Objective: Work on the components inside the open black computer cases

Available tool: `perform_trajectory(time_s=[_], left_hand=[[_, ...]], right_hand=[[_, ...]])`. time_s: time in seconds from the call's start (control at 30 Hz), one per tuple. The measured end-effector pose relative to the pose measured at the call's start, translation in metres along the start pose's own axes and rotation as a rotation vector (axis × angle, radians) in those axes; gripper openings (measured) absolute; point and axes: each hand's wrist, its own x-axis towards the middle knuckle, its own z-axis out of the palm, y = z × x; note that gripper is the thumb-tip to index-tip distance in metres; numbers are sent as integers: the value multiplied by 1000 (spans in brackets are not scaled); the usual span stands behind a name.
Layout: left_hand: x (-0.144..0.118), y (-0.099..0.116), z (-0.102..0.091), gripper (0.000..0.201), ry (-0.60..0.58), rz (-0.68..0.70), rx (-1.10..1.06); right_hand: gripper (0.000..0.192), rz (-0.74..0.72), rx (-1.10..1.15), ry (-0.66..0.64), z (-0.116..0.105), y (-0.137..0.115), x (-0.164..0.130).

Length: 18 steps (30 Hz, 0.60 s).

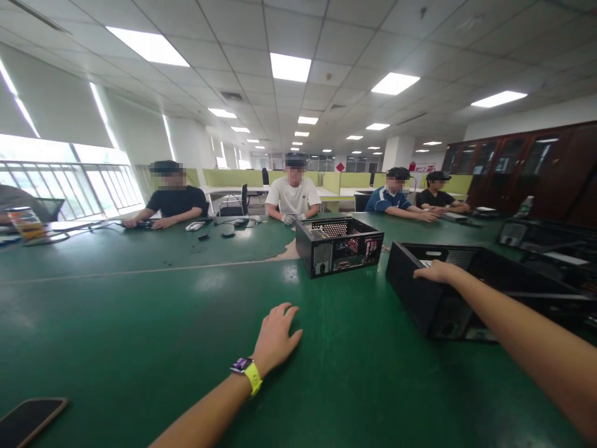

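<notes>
Phone (28, 420) cut off lower-left; left hand (276, 336) flat, fingers spread; right hand (436, 272) grip clamped on case (433, 305) rim, fingertips hidden.

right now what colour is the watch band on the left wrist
Bright yellow watch band, clearest in the head view.

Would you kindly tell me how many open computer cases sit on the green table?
2: one case mid-table, another case under the right hand. More may be hidden at right.

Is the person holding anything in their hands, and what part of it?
The right hand grips the top edge of the nearer black computer case. The left hand holds nothing; it lies flat on the green table.
</notes>
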Motion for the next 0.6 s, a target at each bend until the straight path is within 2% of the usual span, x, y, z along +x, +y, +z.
perform_trajectory(time_s=[0.07,0.13,0.27,0.4,0.47,0.53,0.6], left_hand=[[-6,0,-11,42,20,40,-18],[-11,4,-24,38,46,72,-28],[-21,12,-53,34,97,131,-34],[-24,28,-88,32,170,200,-39],[-20,43,-108,30,216,254,-53],[-12,62,-128,27,269,305,-69],[-3,85,-146,24,333,339,-93]], right_hand=[[87,-19,-15,-83,-3,0,-10],[88,-42,-25,-112,-8,-7,-26],[84,-131,-52,-168,-15,-23,-76],[78,-259,-88,-168,-22,-38,-164],[81,-399,-71,-187,-29,-46,-217],[81,-569,109,-316,-43,-57,-264],[76,-638,494,-510,-59,-71,-293]])
